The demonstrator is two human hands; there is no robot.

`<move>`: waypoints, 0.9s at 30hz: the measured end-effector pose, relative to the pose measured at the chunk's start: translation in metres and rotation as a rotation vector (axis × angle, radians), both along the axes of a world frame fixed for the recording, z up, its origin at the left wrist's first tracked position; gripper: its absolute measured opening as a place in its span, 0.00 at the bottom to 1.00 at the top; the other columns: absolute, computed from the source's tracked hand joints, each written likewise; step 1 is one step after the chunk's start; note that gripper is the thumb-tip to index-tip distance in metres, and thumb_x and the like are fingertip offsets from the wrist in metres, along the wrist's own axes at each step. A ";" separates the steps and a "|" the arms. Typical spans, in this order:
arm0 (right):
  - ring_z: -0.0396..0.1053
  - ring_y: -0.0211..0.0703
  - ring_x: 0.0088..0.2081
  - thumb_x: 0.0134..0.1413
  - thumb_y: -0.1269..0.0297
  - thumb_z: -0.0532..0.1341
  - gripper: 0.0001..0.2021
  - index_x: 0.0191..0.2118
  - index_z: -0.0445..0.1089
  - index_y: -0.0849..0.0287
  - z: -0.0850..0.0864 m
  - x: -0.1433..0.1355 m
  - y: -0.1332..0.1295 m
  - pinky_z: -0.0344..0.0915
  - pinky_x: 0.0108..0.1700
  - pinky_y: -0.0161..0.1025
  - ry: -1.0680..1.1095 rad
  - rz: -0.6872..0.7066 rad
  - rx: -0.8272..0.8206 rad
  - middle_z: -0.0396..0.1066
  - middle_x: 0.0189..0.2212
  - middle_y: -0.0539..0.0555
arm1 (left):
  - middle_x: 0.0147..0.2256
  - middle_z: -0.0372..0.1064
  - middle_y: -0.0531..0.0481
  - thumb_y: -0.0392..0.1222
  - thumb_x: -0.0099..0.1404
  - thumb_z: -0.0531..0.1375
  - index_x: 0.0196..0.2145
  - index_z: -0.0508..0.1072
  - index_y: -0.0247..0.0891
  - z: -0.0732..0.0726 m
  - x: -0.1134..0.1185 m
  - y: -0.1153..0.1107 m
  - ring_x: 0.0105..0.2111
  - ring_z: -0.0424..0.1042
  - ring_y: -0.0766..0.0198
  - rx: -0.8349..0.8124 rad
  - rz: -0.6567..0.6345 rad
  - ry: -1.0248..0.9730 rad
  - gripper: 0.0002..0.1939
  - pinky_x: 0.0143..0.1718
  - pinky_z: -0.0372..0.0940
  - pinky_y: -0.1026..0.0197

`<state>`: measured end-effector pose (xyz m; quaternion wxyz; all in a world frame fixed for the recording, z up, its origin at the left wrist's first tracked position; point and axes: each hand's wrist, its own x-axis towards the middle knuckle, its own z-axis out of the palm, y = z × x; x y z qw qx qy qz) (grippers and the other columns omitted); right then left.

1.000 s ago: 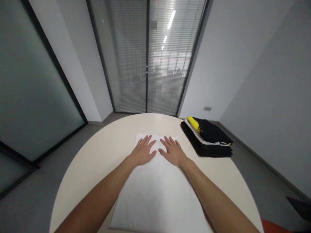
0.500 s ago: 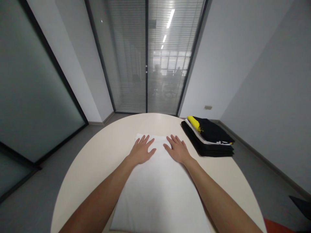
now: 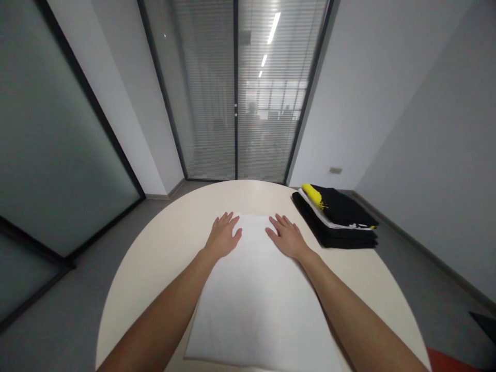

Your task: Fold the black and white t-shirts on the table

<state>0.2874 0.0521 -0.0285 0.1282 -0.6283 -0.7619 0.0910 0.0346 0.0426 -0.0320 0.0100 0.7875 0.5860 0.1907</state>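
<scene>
A white cloth [image 3: 259,299], folded into a long shape, lies flat on the round cream table [image 3: 155,258]. At its far left corner rests my left hand [image 3: 223,236], palm down with fingers spread, holding nothing. My right hand [image 3: 287,236] lies on the far right corner of the cloth, also palm down with its fingers apart. Between the two hands the far edge of the cloth shows.
A stack of folded black clothes [image 3: 346,238], with a white layer and a yellow patch near the top, sits at the table's right edge. Beyond the table stand a glass door with blinds [image 3: 256,129] and grey walls. Something red [image 3: 449,360] shows at lower right.
My left hand has slid outward to the left, away from my right hand, onto the cloth's corner. The whole view has shifted slightly.
</scene>
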 end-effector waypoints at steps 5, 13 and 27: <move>0.42 0.57 0.72 0.68 0.43 0.46 0.31 0.70 0.54 0.51 0.003 -0.001 -0.003 0.45 0.68 0.62 -0.024 0.006 0.008 0.46 0.72 0.56 | 0.62 0.65 0.42 0.44 0.75 0.46 0.59 0.71 0.38 0.002 0.004 -0.006 0.62 0.63 0.55 0.068 -0.087 0.050 0.21 0.65 0.55 0.51; 0.53 0.54 0.68 0.67 0.49 0.51 0.26 0.65 0.64 0.53 0.011 -0.009 -0.022 0.49 0.67 0.52 -0.088 0.092 0.234 0.54 0.69 0.58 | 0.70 0.46 0.42 0.58 0.74 0.45 0.68 0.58 0.42 -0.001 -0.003 -0.011 0.70 0.45 0.48 -0.101 -0.110 0.033 0.31 0.68 0.45 0.43; 0.47 0.56 0.70 0.66 0.42 0.49 0.31 0.69 0.56 0.49 0.002 -0.003 -0.016 0.45 0.68 0.56 -0.055 0.084 0.054 0.49 0.71 0.54 | 0.71 0.42 0.45 0.59 0.73 0.46 0.69 0.56 0.46 0.000 -0.002 -0.010 0.71 0.41 0.49 -0.171 -0.088 0.015 0.31 0.69 0.39 0.40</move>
